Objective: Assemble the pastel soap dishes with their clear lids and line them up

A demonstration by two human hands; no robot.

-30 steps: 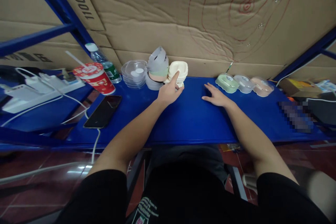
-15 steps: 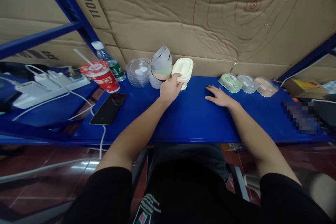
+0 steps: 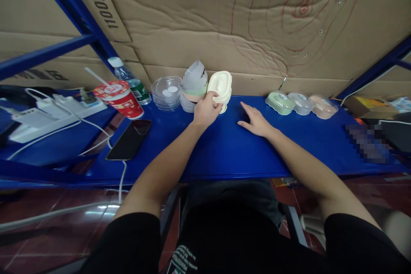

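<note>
My left hand (image 3: 206, 111) grips the near edge of a stack of cream-coloured soap-dish-like trays (image 3: 220, 84), tilted up off the table; a cream piece beneath shows only in part. Just left of it stand nested bowl-like pieces (image 3: 194, 79) in grey, green and peach, leaning to one side. Beside those is a stack of clear plastic lids (image 3: 166, 94). My right hand (image 3: 258, 122) is open over the blue table (image 3: 231, 154), fingers apart, holding nothing. To its right, three covered boxes stand in a row: green (image 3: 280, 102), grey (image 3: 300, 103) and peach (image 3: 323, 106).
On the left are a red paper cup (image 3: 120, 100) with a straw, a water bottle (image 3: 131, 83), a phone (image 3: 129, 139) and a white power strip (image 3: 58, 115) with cables. Cardboard (image 3: 180, 13) walls the back. A small carton (image 3: 372, 107) sits at far right.
My right hand has moved left, toward the cream stack. My left hand keeps its grip on the stack, which has tilted slightly. The whole view has shifted a little.
</note>
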